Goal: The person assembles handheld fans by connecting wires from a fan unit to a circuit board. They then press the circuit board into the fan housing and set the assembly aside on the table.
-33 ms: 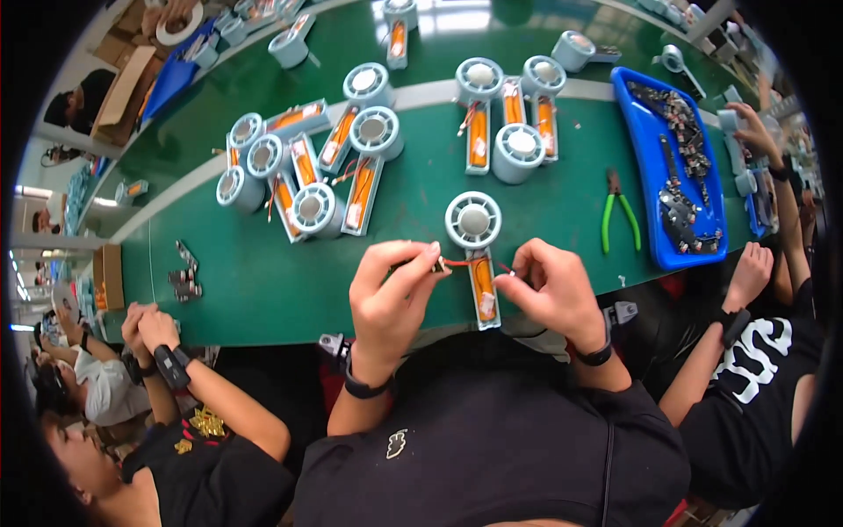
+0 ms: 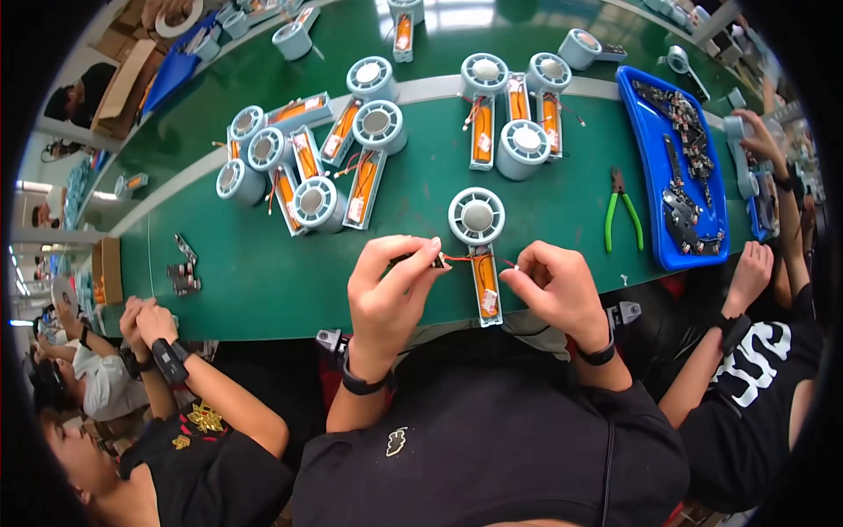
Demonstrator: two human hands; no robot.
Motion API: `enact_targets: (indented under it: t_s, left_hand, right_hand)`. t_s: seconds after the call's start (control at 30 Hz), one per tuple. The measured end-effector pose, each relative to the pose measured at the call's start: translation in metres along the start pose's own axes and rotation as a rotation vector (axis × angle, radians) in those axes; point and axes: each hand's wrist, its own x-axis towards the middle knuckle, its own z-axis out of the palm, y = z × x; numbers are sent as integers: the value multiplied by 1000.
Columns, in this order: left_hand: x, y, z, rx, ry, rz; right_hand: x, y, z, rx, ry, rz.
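In front of me lies a light-blue handheld fan (image 2: 477, 216), its round head pointing away. Its open handle holds an orange battery cell (image 2: 485, 272) with a white label. To the left of that handle my left hand (image 2: 386, 285) pinches a small dark circuit board (image 2: 432, 261), partly hidden by the fingers. From the board a red wire (image 2: 457, 259) runs across to the handle. At the handle's right side my right hand (image 2: 558, 285) has thumb and forefinger closed on a thin wire end (image 2: 515, 267) with a small pale tip.
Beyond my hands stand several similar fans (image 2: 316, 202) with exposed batteries. To the right are green-handled pliers (image 2: 623, 211) and a blue tray (image 2: 652, 220) of dark circuit boards. A few loose boards (image 2: 183, 277) lie left. Co-workers sit at both sides, hands (image 2: 151, 325) near the table edge.
The whole scene has shifted very slightly in the picture. Both hands keep their grip, with only tiny finger movement.
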Motion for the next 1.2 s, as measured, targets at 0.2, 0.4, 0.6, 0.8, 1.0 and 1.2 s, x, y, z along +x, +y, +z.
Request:
enact_targets:
  t_s: [0.2,0.4,0.6,0.8,1.0,1.2]
  left_hand:
    - [-3,-6,-4,-32,-85,-4]
    - [-5,-9,-1,-32,-202,126]
    - [-7,1,6,-24,-196,64]
    - [0,6,9,5,-240,77]
    - [1,0,12,-57,-263,100]
    - [2,1,3,-40,-215,140]
  right_hand:
    - [18,8,13,-141,116,-220]
    - [22,7,39,-168,272,-501]
    - [20,13,42,27,195,-466]
    - [21,16,32,-189,232,-556]
    - [32,18,22,-188,139,-706]
    - [37,17,12,-281,-17,-784]
